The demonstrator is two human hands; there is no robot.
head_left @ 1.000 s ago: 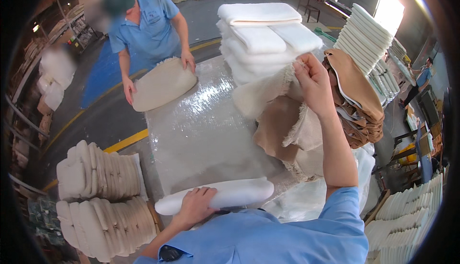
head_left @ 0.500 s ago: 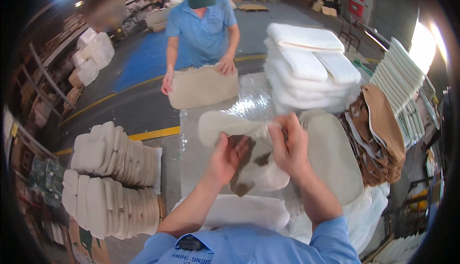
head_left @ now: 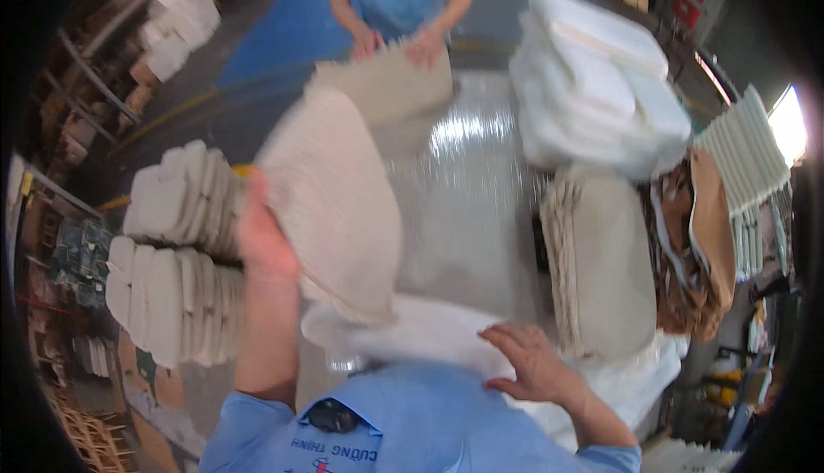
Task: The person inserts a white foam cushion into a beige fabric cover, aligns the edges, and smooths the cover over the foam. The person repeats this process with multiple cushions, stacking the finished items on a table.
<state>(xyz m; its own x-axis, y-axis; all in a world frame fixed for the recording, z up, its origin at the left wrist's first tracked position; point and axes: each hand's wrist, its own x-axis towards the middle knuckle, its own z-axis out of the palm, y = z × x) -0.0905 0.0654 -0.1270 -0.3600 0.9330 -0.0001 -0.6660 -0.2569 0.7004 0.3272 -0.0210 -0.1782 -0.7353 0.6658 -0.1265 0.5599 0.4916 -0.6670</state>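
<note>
My left hand [head_left: 268,231], blurred by motion, is closed on the edge of a beige fabric cushion cover [head_left: 339,203] and holds it up on the left side of the table. A white cushion pad [head_left: 412,323] lies along the near edge, against my shirt. At the pad's right end, my right hand [head_left: 536,366] touches it with fingers stretched and thumb apart. The cover's lower edge hangs over the pad's left part. Across the table, a co-worker in a blue shirt has both hands on another beige cover [head_left: 390,87].
Stacked beige covers [head_left: 605,258] lie at the right, beside folded brown fabric [head_left: 699,241]. White pads [head_left: 592,87] are piled at the far right of the plastic-covered table [head_left: 463,207]. Two rows of beige cushions [head_left: 176,301] stand at the left.
The beige cover has swung to the left in my left hand and spread out. My right hand has let go of it and come down to the white pad. The view has tilted lower.
</note>
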